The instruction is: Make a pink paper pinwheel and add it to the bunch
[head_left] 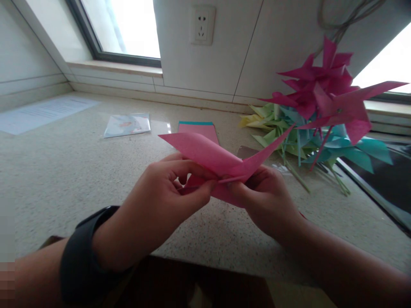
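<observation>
Both hands hold a pink paper sheet (208, 155) above the speckled counter (73, 171). My left hand (160, 201), with a black band on the wrist, pinches the paper's middle with thumb and fingers. My right hand (266, 199) grips the same paper from the right, fingers curled under it. The sheet is bent into curved flaps, and one point sticks out to the upper right.
A heap of finished paper pinwheels (321, 115) in pink, teal, green and yellow lies at the right. A stack of pink paper (197, 128) and a plastic packet (127, 125) lie further back. A printed sheet (45, 112) is at the left, below a window.
</observation>
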Tool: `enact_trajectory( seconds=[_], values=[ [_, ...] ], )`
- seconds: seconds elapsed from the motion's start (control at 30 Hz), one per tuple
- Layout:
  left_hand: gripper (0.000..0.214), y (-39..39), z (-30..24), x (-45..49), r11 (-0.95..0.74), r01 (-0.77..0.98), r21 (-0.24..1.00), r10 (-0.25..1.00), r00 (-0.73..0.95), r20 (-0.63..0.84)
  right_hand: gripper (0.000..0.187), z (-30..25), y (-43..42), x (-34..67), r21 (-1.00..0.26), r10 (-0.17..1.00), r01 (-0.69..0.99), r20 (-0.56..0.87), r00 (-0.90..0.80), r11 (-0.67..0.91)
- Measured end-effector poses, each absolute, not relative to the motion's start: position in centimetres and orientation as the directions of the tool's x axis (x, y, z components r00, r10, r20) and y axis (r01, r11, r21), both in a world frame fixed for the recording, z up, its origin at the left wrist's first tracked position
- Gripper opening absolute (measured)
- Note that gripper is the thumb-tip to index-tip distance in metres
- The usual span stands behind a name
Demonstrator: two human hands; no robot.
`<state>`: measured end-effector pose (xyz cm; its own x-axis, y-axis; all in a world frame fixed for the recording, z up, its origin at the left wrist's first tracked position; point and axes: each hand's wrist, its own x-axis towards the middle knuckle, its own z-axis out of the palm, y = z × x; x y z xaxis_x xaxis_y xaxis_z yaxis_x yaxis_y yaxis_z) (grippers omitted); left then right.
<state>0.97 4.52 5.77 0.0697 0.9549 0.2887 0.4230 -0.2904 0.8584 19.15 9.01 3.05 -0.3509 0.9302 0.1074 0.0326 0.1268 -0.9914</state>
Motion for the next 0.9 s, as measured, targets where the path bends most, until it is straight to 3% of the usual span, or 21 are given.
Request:
enact_trajectory(
  seconds=[0.27, 0.9],
  values=[
    [0.023, 4.48, 5.80, 1.24, -0.315, 0.410, 0.856, 0.946, 0.068, 0.316, 0.006, 3.26, 8.93, 18.98, -0.991, 0.932, 0.002, 0.123, -0.341, 0.131],
    [0.015, 4.35, 5.53, 0.99, -0.314, 0.501, 0.806, 0.936, 0.020, 0.352, 0.008, 3.29, 8.70, 19.17, -0.971, 0.926, 0.099, 0.174, -0.335, 0.218]
  ],
)
